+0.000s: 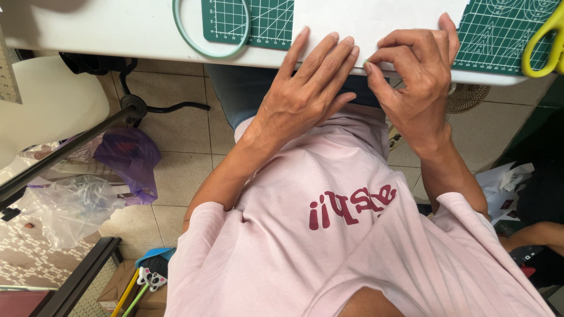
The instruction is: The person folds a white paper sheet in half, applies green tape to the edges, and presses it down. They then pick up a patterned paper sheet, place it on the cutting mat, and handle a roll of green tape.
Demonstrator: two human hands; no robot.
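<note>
A white paper sheet (pixel 376 17) lies over a green cutting mat (pixel 505 35) at the near edge of a white table (pixel 117 29). My left hand (pixel 299 97) rests flat, its fingertips pressing on the sheet's near edge. My right hand (pixel 417 73) is just to the right of it and pinches the same edge between thumb and forefinger, at the table's rim. The two hands nearly touch. I wear a pink shirt, which fills the lower part of the view.
Yellow-green scissors (pixel 543 44) lie on the mat at far right. A pale green ring (pixel 197 44) sits left of the sheet. On the tiled floor are a purple bag (pixel 126 155), a clear plastic bag (pixel 70 205) and a fan (pixel 467 97). Another person's arm (pixel 534 235) is at lower right.
</note>
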